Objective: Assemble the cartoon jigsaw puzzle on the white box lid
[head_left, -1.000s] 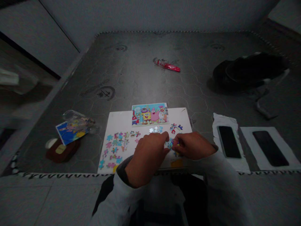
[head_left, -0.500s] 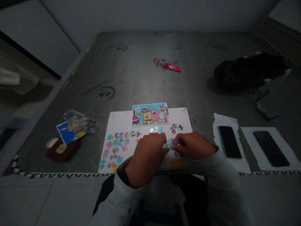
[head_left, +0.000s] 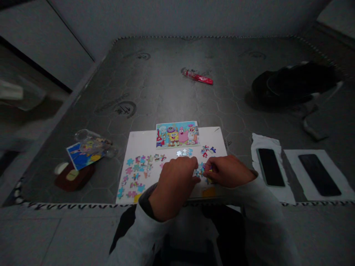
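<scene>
Over the front of a white board (head_left: 144, 138), both my hands are bent around small jigsaw pieces (head_left: 199, 170). My left hand (head_left: 176, 181) is curled, its thumb and index finger on either side of the pieces; its other fingers are hidden. From the right, my right hand (head_left: 229, 171) pinches a jigsaw piece (head_left: 206, 167) between thumb and forefinger, mostly covered by the fingertips. Loose jigsaw pieces (head_left: 136, 167) are spread on the board's left side. A cartoon picture card (head_left: 177, 135) lies at the board's back edge. More pieces (head_left: 205, 150) lie just beyond my right hand.
On the left are a clear plastic bag (head_left: 93, 142), a blue card (head_left: 83, 157) and a brown case (head_left: 74, 177). Two phones (head_left: 270, 167) lie on white sheets at right. A red-handled item (head_left: 203, 79) and a dark bag (head_left: 294, 85) sit farther back.
My left hand has shifted very slightly, with its thumb and index finger a little farther right. The right hand and the things around look unmoved.
</scene>
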### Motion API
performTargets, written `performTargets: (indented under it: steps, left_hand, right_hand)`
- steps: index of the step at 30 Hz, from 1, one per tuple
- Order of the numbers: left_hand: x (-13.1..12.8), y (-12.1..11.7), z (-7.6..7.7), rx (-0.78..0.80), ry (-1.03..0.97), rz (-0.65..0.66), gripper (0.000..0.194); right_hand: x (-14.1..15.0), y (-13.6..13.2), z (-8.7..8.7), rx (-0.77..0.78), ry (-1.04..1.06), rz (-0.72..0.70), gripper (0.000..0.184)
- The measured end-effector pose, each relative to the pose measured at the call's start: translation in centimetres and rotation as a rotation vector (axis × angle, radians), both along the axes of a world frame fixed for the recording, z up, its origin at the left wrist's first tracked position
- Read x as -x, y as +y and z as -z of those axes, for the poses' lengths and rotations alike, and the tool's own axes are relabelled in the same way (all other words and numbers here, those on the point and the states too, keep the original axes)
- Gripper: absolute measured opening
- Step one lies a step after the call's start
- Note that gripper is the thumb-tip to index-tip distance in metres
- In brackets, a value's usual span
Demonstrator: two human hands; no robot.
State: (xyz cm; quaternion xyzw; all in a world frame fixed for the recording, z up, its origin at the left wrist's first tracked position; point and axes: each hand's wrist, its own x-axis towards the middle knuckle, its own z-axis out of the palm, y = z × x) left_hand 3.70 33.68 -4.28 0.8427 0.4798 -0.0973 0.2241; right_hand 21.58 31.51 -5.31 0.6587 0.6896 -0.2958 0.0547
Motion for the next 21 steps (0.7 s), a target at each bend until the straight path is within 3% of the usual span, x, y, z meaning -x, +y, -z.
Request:
performTargets:
  steps: [21]
  left_hand:
    - [-0.72,0.15,-0.14,-0.023,0.01,0.011,0.023]
  right_hand:
    - [0.02,-0.11,-0.17,-0.026,0.002,-0.005,0.007]
